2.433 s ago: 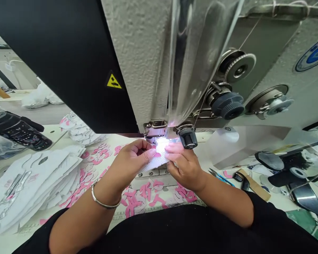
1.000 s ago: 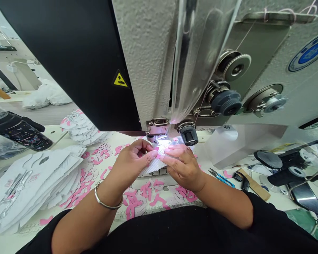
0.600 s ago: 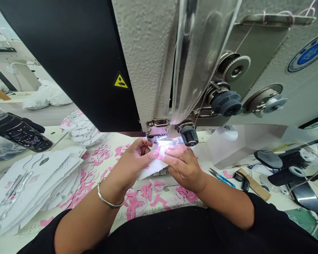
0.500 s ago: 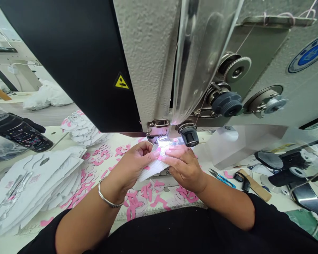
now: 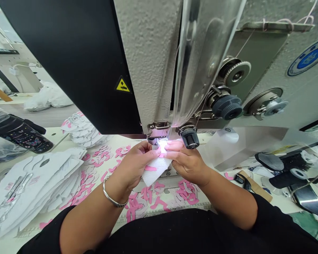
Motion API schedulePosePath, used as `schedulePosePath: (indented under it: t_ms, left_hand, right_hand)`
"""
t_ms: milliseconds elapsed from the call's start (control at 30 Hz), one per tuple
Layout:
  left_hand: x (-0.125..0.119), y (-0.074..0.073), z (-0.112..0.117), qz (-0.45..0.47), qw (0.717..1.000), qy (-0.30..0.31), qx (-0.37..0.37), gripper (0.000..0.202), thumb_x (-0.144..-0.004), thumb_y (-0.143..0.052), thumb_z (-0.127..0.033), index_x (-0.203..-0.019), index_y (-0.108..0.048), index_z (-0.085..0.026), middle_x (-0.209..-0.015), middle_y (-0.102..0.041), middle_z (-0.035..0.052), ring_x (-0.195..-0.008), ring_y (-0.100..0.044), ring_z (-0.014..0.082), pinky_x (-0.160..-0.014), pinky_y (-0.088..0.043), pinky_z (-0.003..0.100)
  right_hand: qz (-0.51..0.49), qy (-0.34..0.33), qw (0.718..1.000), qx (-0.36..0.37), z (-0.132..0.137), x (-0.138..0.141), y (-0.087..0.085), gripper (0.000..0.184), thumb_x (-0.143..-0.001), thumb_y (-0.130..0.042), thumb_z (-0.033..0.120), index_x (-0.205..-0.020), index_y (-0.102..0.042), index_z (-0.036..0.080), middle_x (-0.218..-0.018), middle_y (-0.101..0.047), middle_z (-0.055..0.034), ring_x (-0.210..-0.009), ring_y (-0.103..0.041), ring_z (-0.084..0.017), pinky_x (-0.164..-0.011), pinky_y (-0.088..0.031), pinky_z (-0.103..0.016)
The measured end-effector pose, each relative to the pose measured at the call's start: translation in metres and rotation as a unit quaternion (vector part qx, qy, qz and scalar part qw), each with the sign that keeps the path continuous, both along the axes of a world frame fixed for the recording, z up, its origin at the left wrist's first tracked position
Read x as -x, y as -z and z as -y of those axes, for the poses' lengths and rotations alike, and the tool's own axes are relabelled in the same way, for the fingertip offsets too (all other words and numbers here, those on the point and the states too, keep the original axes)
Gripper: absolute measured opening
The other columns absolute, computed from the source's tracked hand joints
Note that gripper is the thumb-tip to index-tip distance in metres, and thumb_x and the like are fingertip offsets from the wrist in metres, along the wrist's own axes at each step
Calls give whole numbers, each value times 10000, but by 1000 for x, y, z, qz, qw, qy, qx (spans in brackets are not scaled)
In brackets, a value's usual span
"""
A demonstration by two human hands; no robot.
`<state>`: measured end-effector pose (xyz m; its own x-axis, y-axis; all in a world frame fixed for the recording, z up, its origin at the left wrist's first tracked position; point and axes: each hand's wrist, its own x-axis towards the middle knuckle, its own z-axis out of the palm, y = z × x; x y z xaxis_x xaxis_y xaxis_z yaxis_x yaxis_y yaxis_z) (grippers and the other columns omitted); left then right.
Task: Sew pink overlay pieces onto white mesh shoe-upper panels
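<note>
Pink cutouts [image 5: 187,192] litter the tabletop [image 5: 114,142] around the grip: left hand [image 5: 134,161] pinches white fabric [image 5: 158,168], right hand [image 5: 189,163] touches it, closure unclear; it lies between them, long axis toward the wearer [image 5: 169,233], tip nearer the left.

White fabric pc. [image 5: 157,173] w/ pink strip [image 5: 150,168] is pinched by L hand [image 5: 134,158] & touched by R hand [image 5: 190,161] under sewing mach. head [image 5: 151,63]. Pink pcs. [image 5: 187,192] are scattered on table [image 5: 5,243].

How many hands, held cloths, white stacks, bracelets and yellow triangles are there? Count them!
Hands (left hand, right hand): 2
Held white cloth: 1
White stacks (front stack, back stack): 2
Bracelet: 1
Yellow triangle: 1
Total: 7
</note>
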<state>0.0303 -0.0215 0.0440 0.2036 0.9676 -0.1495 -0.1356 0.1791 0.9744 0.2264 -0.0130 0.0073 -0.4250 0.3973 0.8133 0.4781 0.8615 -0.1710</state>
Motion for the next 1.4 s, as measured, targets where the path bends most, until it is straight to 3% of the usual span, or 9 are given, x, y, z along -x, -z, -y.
schedulePosePath:
  t_ms: [133, 300, 800, 1033, 1400]
  left_hand:
    - [-6, 0, 0, 36, 999, -31, 18, 250, -701, -783, -288, -789, -584, -164, -687, -574, -16, -563, -544, 109, -519, -426, 226]
    - [-4, 3, -1, 52, 998, -24, 37, 230, -714, -773, -272, -814, -598, -160, -689, -584, -7, -548, -549, 111, -503, -425, 230]
    - [-1, 4, -5, 50, 998, -10, 32, 195, -689, -761, -228, -814, -627, -163, -662, -595, -12, -528, -549, 113, -486, -420, 220]
    - [-3, 3, -5, 44, 998, -12, 33, 167, -688, -752, -206, -805, -642, -157, -639, -584, -20, -493, -525, 94, -461, -396, 205]
    - [-4, 3, -5, 39, 999, -16, 27, 155, -690, -743, -225, -796, -652, -159, -634, -594, -11, -486, -519, 98, -459, -402, 209]
  right_hand:
    - [18, -17, 999, 42, -9, -4, -14, 301, -833, -521, 71, -985, -686, 270, -968, -701, -8, -931, -659, -180, -905, -509, -408]
    - [67, -17, 994, 83, -13, -6, -23, 242, -838, -538, 94, -902, -689, 272, -917, -702, 4, -908, -653, -174, -856, -503, -349]
    - [3, -44, 997, 68, -10, -4, -13, 325, -828, -510, 63, -982, -691, 285, -938, -688, 5, -928, -659, -163, -895, -500, -382]
    - [-9, -43, 998, 48, -10, -4, -13, 310, -824, -519, 68, -958, -681, 296, -818, -656, 28, -795, -641, -154, -843, -475, -381]
    - [-1, -30, 998, 47, -10, -4, -9, 334, -831, -519, 83, -1020, -675, 310, -915, -664, 14, -812, -625, -162, -860, -480, -391]
